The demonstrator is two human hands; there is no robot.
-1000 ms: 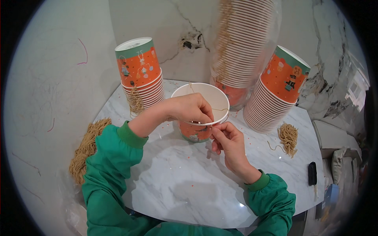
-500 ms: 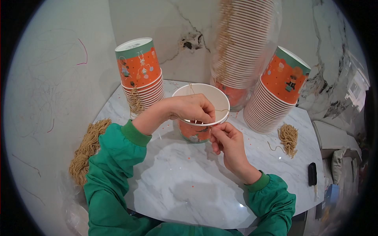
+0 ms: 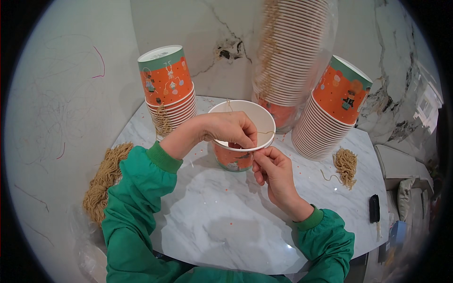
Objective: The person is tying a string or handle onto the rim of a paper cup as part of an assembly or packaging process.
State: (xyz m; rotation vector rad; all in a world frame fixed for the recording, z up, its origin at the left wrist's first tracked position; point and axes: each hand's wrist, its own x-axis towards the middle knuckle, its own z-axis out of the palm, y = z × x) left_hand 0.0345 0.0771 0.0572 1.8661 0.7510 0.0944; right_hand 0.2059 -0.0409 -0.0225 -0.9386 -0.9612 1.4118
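Observation:
In front of me a paper bucket, white inside with an orange and green printed outside, stands upright on the table. My left hand reaches over its near rim, fingers pinched together at the inner side. A thin tan yarn strand runs from beside those fingertips to the right rim. Just outside the near right rim, my right hand is closed in a pinch; whatever lies between its fingertips is hidden. Another bit of yarn shows at the bucket's far rim.
Upside-down bucket stacks stand at the back left and back right, with a tall plastic-wrapped stack between them. A large yarn bundle lies left, a smaller one right. A black-handled tool lies near the table's right edge.
My left hand and forearm have shifted very slightly, the fingers still at the inner rim. The right hand and the bucket stay in place.

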